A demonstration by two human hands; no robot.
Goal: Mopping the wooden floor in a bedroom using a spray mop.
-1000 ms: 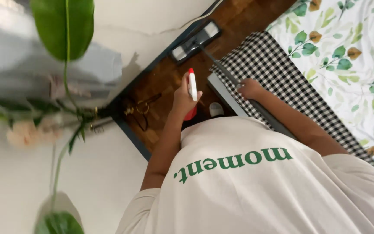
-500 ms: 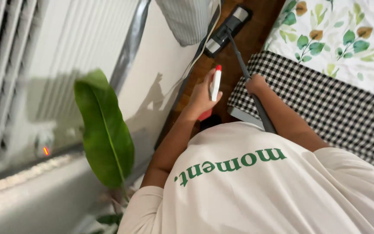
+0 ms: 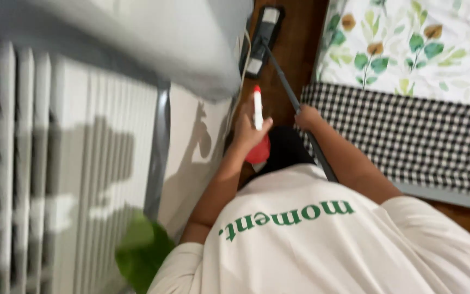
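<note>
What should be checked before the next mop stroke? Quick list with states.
1. Left hand grips the red-and-white spray bottle: ok.
2. Right hand closed round the mop handle: ok.
3. Mop head flat on the wooden floor: ok.
4. Mop head clear of the checked bedding: ok.
5. Spray nozzle direction: cannot tell, blurred.
6. Floor wet or dry ahead of the mop: cannot tell.

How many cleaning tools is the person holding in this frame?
2. A red and white spray bottle in the left hand, by the wall, and a flat mop whose handle the right hand grips, its head on the wooden floor ahead.
</note>
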